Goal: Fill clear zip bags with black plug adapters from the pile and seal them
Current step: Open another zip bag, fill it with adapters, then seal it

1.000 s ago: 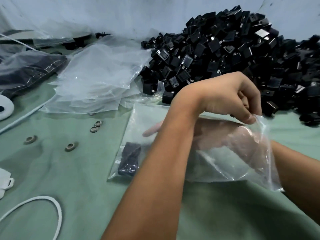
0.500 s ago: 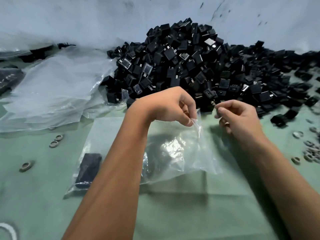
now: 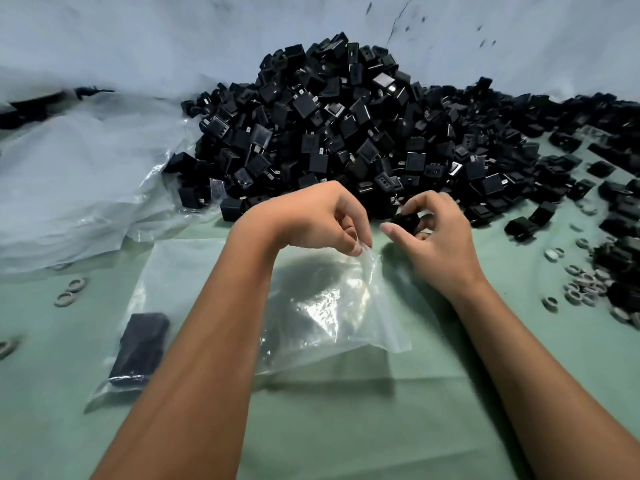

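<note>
Green tabletop (image 3: 346, 427): adapter pile (image 3: 346, 140) at back, empty bags (image 3: 69, 188) left, grey rings (image 3: 585, 289) right, zip bag (image 3: 311, 306) centre.

Adapter pile (image 3: 363, 140) behind zip bag (image 3: 322, 306), spare bags (image 3: 79, 188) left, rings (image 3: 585, 289) right

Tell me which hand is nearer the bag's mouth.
Left. The left hand pinches the bag at its mouth edge, lifting it. The right hand is just beside the mouth, apart from it, gripping an adapter.
</note>
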A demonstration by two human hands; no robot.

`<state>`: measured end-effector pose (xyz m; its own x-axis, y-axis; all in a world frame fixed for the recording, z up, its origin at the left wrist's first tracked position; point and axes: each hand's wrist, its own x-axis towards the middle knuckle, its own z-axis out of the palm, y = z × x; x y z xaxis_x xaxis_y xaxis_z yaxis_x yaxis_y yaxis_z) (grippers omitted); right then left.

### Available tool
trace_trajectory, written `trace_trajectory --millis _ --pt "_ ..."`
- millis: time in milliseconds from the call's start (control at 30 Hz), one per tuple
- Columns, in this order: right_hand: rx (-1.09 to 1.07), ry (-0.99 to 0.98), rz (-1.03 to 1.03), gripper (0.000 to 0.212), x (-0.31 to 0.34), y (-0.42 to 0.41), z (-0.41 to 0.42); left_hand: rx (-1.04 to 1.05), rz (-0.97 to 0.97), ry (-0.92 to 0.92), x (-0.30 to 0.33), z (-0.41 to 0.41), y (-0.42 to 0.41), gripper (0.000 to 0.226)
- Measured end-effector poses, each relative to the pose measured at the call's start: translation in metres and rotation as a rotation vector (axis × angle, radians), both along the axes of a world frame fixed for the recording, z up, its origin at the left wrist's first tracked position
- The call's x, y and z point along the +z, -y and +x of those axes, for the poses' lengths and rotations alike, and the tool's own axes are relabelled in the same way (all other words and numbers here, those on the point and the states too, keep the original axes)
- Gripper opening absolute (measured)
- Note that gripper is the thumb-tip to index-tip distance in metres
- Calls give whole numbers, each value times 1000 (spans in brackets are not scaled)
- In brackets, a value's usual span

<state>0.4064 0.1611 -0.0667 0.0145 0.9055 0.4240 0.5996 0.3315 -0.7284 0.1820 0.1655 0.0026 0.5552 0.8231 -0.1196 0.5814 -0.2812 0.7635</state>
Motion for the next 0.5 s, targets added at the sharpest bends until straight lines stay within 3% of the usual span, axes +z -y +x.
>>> trace_trajectory --millis 67,133,200,367,500 --pt "219 -233 -134 31 7 9 -6 20 12 -6 0 -3 -1 16" --pt "444 -326 -279 27 11 16 -10 37 25 -2 2 -6 0 15" --pt "586 -304 -373 23 12 20 -14 48 38 14 4 -10 0 16" --pt "811 -266 -577 38 14 27 -17 18 41 56 11 -11 4 17" --pt "834 -243 -574 35 13 34 -29 -17 49 83 18 -6 9 16"
